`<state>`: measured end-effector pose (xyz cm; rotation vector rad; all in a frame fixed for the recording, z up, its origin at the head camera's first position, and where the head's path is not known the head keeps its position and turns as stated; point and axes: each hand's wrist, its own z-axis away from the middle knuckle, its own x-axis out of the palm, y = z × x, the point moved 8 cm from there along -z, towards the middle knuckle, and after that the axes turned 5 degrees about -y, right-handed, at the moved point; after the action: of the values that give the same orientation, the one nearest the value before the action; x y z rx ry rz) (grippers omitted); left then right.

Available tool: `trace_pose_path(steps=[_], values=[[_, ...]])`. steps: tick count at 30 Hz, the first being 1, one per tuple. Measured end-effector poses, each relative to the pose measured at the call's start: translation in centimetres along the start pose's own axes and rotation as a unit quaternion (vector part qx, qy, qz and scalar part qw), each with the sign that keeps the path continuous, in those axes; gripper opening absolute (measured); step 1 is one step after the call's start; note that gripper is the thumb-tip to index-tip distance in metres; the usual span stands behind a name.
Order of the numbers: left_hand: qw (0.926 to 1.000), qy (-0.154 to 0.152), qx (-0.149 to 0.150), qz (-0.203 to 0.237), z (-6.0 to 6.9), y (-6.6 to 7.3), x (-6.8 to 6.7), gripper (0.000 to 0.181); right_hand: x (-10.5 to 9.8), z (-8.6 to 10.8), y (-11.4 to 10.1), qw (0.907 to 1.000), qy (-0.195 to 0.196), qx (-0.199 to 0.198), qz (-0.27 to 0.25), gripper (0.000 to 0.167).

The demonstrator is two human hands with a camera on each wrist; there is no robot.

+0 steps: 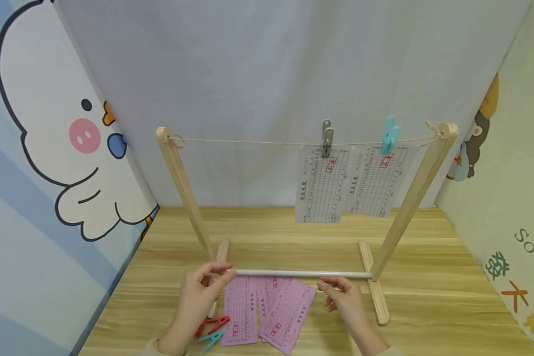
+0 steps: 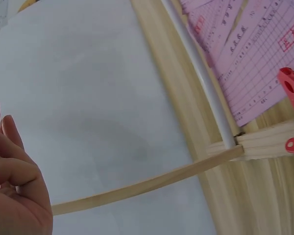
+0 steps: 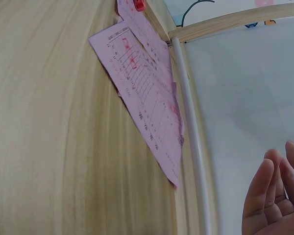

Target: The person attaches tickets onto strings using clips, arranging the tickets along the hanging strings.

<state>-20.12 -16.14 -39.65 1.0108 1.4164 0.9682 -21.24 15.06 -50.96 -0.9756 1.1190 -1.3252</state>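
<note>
Table (image 1: 258,232), rack (image 1: 411,205) on it, cord (image 1: 249,142) strung across. Pink slips (image 1: 289,316) fanned before the rack. White slips (image 1: 322,193) hang toward the cord's right end. Left hand (image 1: 200,291) and right hand (image 1: 347,299) either side of the pink slips, empty, fingers loosely bent. Loose clips (image 1: 218,324) at their left. Slips likely lift best singly, by an edge; clip should bite cord too.

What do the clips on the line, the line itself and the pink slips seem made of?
Gray clip and blue clip: probably plastic, smooth and evenly colored. Line: likely natural-fiber twine, thin, tan and dull, with loose knot ends. Pink slips: apparently thin matte paper, bearing printed grids.
</note>
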Motion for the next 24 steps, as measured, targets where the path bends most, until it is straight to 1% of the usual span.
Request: trace_pose_path(steps=[5, 7, 9, 13, 14, 18, 21, 24], values=[[0.9986, 0.0, -0.051, -0.011, 0.3, -2.5, -0.3, 0.019, 0.1, -0.3, 1.9, 0.9998, -0.007, 0.016, 0.011, 0.028], [0.9978, 0.001, -0.066, -0.01, 0.4, -3.5, -0.4, 0.019, 0.1, -0.4, 2.7, 0.9996, -0.006, 0.025, 0.011, 0.029], [0.9972, 0.002, -0.075, -0.009, 0.5, -4.5, -0.5, 0.019, 0.2, -0.5, 3.4, 0.9994, -0.006, 0.031, 0.012, 0.029], [0.9968, 0.006, -0.079, -0.014, 0.9, -5.9, -0.7, 0.018, 0.4, -0.5, 4.3, 0.9991, -0.014, 0.038, 0.015, 0.033], [0.9966, 0.007, -0.08, -0.018, 1.0, -6.2, -0.7, 0.019, 0.5, -0.5, 4.4, 0.999, -0.019, 0.038, 0.016, 0.034], [0.9945, 0.006, -0.101, -0.024, 1.6, -8.0, -0.6, 0.021, 0.9, -0.3, 5.0, 0.9984, -0.037, 0.041, 0.015, 0.041], [0.9916, 0.003, -0.129, -0.008, 2.3, -9.6, -0.4, 0.025, 1.5, -0.1, 5.7, 0.9971, -0.058, 0.047, 0.019, 0.048], [0.9875, 0.011, -0.157, 0.0, 3.2, -11.4, -0.4, 0.03, 2.0, 0.2, 6.5, 0.995, -0.078, 0.056, 0.026, 0.058]])
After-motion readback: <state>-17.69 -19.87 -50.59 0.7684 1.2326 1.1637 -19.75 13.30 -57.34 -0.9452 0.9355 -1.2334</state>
